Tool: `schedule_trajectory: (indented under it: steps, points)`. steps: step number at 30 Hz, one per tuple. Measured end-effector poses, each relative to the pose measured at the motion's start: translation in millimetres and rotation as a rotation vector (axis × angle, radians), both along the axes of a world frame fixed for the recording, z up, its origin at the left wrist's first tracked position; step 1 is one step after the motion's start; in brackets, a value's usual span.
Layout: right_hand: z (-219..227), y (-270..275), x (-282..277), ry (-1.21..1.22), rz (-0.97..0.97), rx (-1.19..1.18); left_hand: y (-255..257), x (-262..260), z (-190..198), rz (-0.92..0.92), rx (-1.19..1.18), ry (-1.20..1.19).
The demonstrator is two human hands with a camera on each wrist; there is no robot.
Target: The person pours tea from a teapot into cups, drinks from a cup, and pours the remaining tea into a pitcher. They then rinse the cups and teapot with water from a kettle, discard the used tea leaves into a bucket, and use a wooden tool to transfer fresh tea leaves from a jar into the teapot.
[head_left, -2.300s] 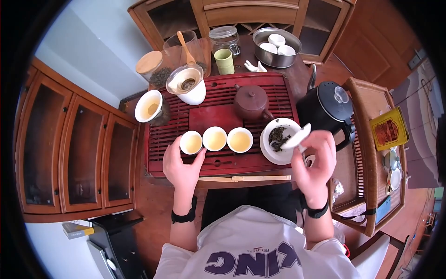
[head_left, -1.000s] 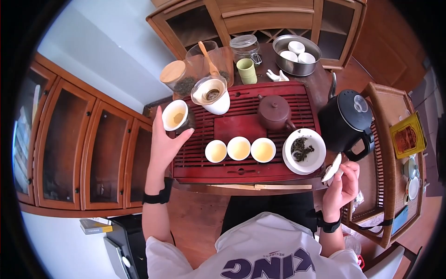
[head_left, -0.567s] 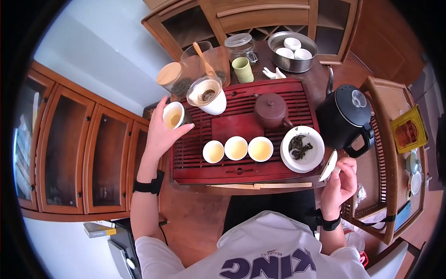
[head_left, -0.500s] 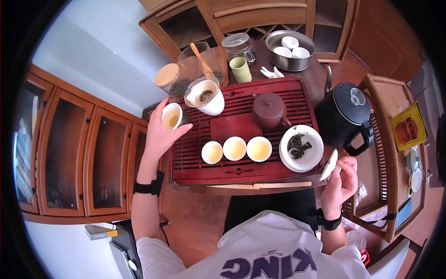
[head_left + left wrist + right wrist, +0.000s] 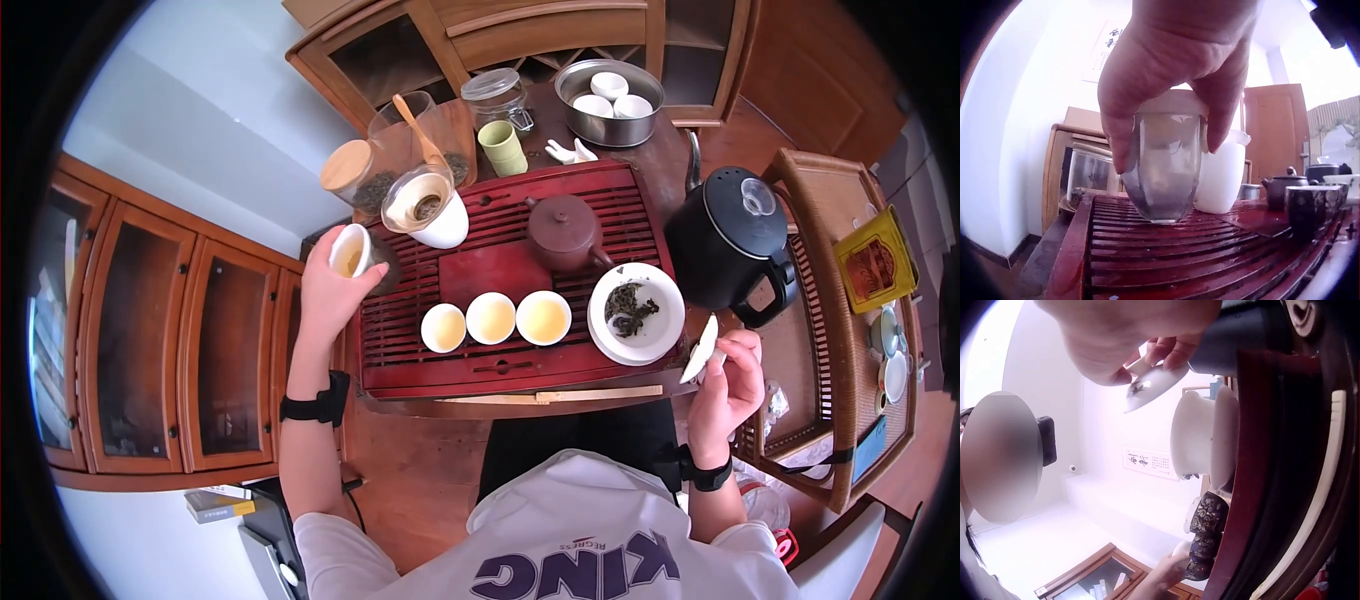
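Observation:
My left hand grips a glass cup with a white rim, thumb on one side and fingers on the other, at the left end of the red slatted tea tray. Pale liquid shows inside it from above. Off the tray's right front corner, my right hand pinches a white gaiwan lid by its knob, tilted on edge. Beside it the white gaiwan stands uncovered, with wet tea leaves inside. Several steps left sit three small teacups in a row, among them a middle teacup, each with yellow tea.
A white pitcher with a strainer stands close beside the glass cup. Behind the row is a brown clay teapot. A black kettle stands right, bamboo tongs lie along the front, and a steel bowl holds white cups.
My left hand has left the leftmost teacup and taken hold of the glass cup at the left. My right hand has moved the lid away from above the gaiwan, toward the front right.

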State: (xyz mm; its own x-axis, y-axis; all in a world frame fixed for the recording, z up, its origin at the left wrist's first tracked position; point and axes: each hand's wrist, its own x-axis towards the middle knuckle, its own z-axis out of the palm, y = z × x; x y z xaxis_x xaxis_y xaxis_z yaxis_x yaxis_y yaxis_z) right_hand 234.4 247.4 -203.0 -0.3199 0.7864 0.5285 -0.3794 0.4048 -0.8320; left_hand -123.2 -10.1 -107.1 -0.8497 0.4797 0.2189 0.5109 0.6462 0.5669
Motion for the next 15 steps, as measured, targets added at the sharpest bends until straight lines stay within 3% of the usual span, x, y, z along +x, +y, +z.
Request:
schedule_trajectory:
  steps: [2,9,15]
  points:
    - [1.8,1.1,0.9,0.001,-0.009,0.012,-6.7,-8.3,0.7,0.0,0.184,-0.093]
    - [3.3,3.6,3.9,-0.002,-0.008,-0.023,7.5,33.0,85.4,-0.076,0.156,-0.09]
    - [8.7,2.3,9.0,-0.041,0.005,0.017,41.7,74.5,116.6,-0.222,0.094,-0.157]
